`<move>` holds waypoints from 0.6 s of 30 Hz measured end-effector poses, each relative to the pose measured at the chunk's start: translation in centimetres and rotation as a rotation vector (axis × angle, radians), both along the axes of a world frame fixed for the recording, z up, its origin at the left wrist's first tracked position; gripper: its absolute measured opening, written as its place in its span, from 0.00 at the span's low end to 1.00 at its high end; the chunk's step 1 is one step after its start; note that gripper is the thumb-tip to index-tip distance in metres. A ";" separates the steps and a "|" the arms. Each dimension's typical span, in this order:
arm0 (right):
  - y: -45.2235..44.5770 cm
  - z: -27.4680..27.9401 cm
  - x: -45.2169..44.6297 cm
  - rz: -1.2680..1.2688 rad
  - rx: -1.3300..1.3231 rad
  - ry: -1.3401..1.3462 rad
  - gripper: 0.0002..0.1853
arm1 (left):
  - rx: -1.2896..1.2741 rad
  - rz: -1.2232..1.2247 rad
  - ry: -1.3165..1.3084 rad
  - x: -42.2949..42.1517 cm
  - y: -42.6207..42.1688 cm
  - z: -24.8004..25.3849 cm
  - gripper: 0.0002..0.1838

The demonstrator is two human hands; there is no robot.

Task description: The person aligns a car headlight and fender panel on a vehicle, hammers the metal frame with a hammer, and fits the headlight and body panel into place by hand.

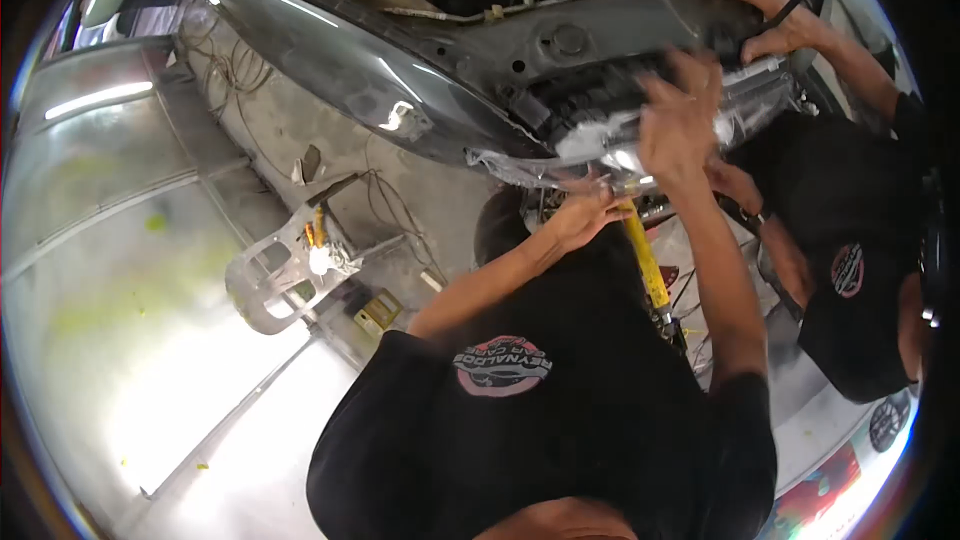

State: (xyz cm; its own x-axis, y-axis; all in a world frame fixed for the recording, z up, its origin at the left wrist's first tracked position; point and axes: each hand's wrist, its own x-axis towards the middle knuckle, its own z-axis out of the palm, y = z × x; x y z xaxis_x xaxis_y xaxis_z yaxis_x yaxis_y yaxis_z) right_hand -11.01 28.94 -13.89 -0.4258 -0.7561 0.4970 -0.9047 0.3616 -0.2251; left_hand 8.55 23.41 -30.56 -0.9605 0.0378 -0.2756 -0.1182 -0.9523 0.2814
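My left hand (585,217) is at the lower edge of the headlight area, beside the top of a yellow tool (648,262). Its fingers are closed together, and what they grip is too small to make out. Blurred by motion, my right hand (682,130) is raised in front of the headlight (740,112), its fingers stretched out and apart with nothing visible between them. Left of both hands, the dark glossy fender (330,65) curves down to a scuffed front edge covered with clear film or tape (515,170).
A co-worker in black (835,200) leans in at the right, one hand (790,25) on the car's front and another (737,187) near my right wrist. A metal stand (262,285) with tools, loose cables (235,70) and a yellow box (378,312) are left.
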 end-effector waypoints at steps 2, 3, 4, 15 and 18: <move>-1.3 -0.9 0.2 -0.003 -0.127 0.039 0.15 | 0.020 0.021 0.052 -0.8 -0.9 -0.5 0.23; -1.2 -1.3 0.3 -0.008 -0.242 0.069 0.14 | 0.009 0.017 0.010 -0.8 -1.1 -0.1 0.19; -0.3 -1.3 0.9 -0.007 -0.213 0.052 0.14 | 0.016 0.019 -0.054 0.3 0.3 0.7 0.16; -5.5 1.3 4.0 0.172 -0.260 -0.067 0.16 | -0.047 0.035 0.002 0.1 0.5 0.6 0.27; -7.3 2.5 4.7 0.141 -0.282 -0.218 0.14 | -0.012 0.044 0.011 -0.2 0.3 1.0 0.30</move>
